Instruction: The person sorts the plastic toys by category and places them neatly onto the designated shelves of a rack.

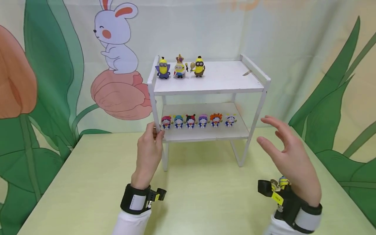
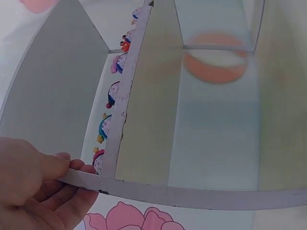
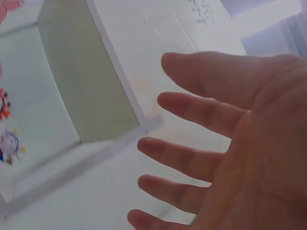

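Note:
A white two-tier shelf rack (image 1: 226, 78) stands on the table. My left hand (image 1: 148, 147) grips its left front leg (image 1: 155, 112), thumb and fingers around the bar, as the left wrist view also shows on the frame bar (image 2: 192, 197). Right of the rack my right hand (image 1: 295, 156) hovers apart from it; in the right wrist view its fingers (image 3: 184, 158) are spread and hold nothing. Three Minion figures (image 1: 180, 69) stand on the top tier's left half. On the lower tier several Doraemon figures (image 1: 202, 120) in different hats form a row.
A yellow Minion-like figure (image 1: 283, 182) shows partly behind the right wrist strap, on the light yellow table (image 1: 205, 202). A brownish mark (image 1: 247, 73) lies on the top tier's right side. A cloth printed with a rabbit (image 1: 117, 39) and plants hangs behind.

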Action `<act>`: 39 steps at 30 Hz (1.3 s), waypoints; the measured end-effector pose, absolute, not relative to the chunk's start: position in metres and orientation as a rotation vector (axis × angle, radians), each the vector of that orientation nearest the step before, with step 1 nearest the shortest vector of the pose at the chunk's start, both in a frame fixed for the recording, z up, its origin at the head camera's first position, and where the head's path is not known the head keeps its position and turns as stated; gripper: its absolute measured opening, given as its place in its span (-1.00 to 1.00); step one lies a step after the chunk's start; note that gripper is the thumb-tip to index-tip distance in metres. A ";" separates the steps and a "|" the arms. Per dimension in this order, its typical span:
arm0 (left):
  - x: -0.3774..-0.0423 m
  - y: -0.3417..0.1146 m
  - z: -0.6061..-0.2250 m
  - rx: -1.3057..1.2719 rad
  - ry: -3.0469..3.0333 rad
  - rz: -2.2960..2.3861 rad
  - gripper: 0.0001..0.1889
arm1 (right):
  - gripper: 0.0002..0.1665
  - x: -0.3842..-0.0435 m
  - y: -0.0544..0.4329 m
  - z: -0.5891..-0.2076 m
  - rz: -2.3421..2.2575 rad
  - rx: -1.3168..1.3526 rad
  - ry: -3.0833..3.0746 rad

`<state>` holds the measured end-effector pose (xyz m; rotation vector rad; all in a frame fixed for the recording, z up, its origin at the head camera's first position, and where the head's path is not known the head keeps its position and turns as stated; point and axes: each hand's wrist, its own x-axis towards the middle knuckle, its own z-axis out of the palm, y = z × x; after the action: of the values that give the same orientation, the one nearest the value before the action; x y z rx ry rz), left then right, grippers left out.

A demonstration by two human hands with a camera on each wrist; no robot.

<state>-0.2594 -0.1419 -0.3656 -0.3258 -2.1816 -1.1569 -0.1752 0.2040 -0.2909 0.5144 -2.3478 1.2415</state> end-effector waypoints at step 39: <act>-0.261 -0.140 -0.366 -0.334 -2.173 -1.166 -0.72 | -0.16 -0.198 0.360 -0.418 1.562 -0.215 -3.052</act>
<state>-0.2613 -0.1399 -0.3658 -0.3344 -2.1728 -1.1664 -0.1984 0.3596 -0.4176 -0.2148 -3.0522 1.5617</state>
